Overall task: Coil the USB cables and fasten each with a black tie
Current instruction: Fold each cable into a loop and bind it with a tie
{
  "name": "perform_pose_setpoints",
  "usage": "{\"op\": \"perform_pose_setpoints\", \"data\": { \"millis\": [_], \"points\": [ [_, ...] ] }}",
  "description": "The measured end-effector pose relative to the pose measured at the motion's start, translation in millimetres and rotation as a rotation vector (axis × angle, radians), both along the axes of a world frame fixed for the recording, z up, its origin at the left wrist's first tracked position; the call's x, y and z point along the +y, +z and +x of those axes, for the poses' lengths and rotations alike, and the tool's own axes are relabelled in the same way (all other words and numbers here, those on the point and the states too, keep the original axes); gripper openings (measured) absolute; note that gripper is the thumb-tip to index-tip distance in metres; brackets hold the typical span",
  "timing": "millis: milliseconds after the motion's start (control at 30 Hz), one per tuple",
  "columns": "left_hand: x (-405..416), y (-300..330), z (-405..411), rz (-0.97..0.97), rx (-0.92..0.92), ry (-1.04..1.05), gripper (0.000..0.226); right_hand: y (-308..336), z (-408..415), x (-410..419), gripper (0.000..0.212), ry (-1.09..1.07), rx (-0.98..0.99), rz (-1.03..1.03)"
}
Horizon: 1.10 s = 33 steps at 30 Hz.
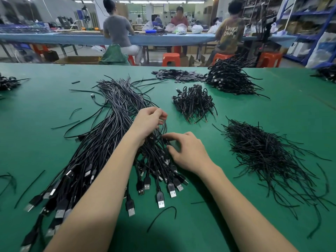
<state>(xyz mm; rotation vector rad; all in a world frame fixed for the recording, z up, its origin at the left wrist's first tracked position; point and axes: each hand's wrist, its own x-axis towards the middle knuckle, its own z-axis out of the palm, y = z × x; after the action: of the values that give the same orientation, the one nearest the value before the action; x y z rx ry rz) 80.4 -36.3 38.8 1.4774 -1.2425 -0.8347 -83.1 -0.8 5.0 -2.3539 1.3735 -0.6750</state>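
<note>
Near the middle of the green table (45,110), the loose USB cables (112,124) lie in a long sheaf, plugs fanned toward you and bare ends pointing far-left. Your left hand (148,122) has its fingers curled round a cable lifted off the top of the sheaf, and your right hand (185,151) rests on the strands just beside it, fingertips pinching at one cable, though exactly which strand it has is hard to tell. Separate a single cable cleanly before you start winding: draw it free toward the plug end so its neighbours do not drag along, then loop it in even turns round your left fingers. Keep the coil flat and tight enough that it will not spring open. Black ties (269,157) lie piled to your right, within easy reach. Finished coils (193,102) sit beyond, with a larger heap (231,79) farther back.
</note>
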Motion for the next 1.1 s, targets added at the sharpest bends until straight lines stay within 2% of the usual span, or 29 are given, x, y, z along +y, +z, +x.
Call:
{"op": "perform_pose_setpoints", "data": {
  "millis": [133, 200, 267, 333, 367, 500, 600, 633, 700, 767, 867, 967, 1100],
  "points": [
    [-0.2, -1.8, 0.6, -0.014, -0.057, -0.022, 0.029, -1.4, 7.3, 2.4, 0.025, -0.126, -0.197, 0.033],
    [0.5, -2.0, 1.2, -0.033, -0.148, -0.057, 0.029, 0.0, 6.3, 1.7, 0.019, -0.186, -0.282, 0.064],
    [2.8, -2.3, 1.1, -0.033, -0.367, -0.120, 0.025, 6.0, -0.1, -2.2, 0.014, -0.196, -0.413, 0.151],
    [7.6, -0.1, -6.1, 0.007, -0.622, -0.217, 0.030, 19.6, -11.3, -8.4, 0.013, -0.195, -0.683, 0.316],
    [10.5, 2.0, -12.7, 0.012, -0.683, -0.267, 0.035, 27.4, -18.1, -11.9, 0.015, -0.212, -0.817, 0.397],
    [21.3, 17.0, -43.8, -0.074, -0.669, -0.409, 0.040, 52.0, -51.2, -21.4, 0.013, -0.261, -1.066, 0.555],
    [28.4, 25.0, -64.8, -0.172, -0.686, -0.468, 0.038, 56.7, -75.1, -26.5, 0.020, -0.145, -1.131, 0.601],
    [30.9, 26.9, -72.3, -0.195, -0.612, -0.464, 0.038, 55.7, -81.1, -28.6, 0.026, -0.102, -1.152, 0.603],
    [36.1, 29.3, -88.5, -0.181, -0.274, -0.491, 0.040, 52.4, -86.2, -30.1, 0.027, -0.031, -1.167, 0.586],
    [39.2, 31.4, -102.4, -0.120, 0.062, -0.544, 0.040, 45.4, -85.2, -28.5, 0.024, 0.036, -0.990, 0.525],
    [41.0, 32.1, -105.5, -0.055, 0.274, -0.604, 0.042, 36.4, -85.4, -22.0, 0.026, 0.185, -0.738, 0.577],
    [39.8, 38.5, -90.3, -0.035, 0.579, -0.671, 0.044, 39.6, -91.2, -17.7, 0.054, 0.366, -0.555, 0.667],
    [37.5, 48.3, -76.0, -0.031, 0.935, -0.747, 0.044, 47.5, -83.8, -14.3, 0.063, 0.344, -0.498, 0.544]
  ]
}}
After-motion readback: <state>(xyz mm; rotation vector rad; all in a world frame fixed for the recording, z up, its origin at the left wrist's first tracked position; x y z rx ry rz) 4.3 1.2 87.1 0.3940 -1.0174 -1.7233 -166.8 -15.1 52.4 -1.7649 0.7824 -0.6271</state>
